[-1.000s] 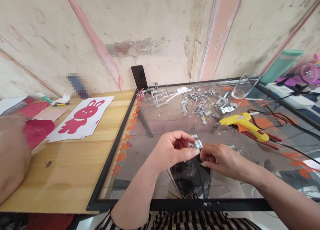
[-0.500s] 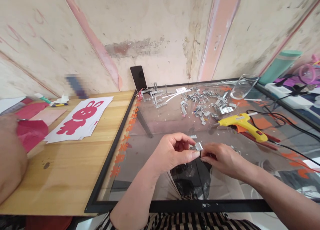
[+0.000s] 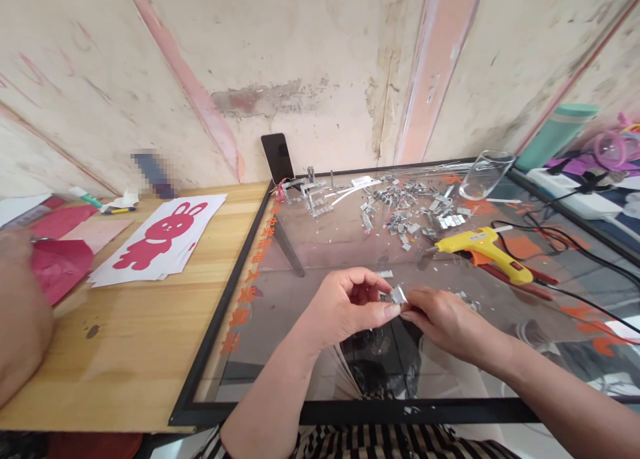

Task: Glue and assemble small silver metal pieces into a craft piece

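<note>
Left bare hand [image 3: 350, 306] pinches a small, shiny silver, folded piece [image 3: 399, 295] between thumb and forefinger above the black-framed glass tabletop [image 3: 273, 312]. Right bare hand [image 3: 443, 316], lower a second ago, now has its curled fingertips up beside the piece; cannot tell whether they grip anything. Judgement: both hands now work at one spot.

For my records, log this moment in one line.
left hand: pinching silver piece; right hand: beside it; glue gun: on glass tabletop

Silver piece [image 3: 399, 294] in left hand [image 3: 347, 304]
</note>
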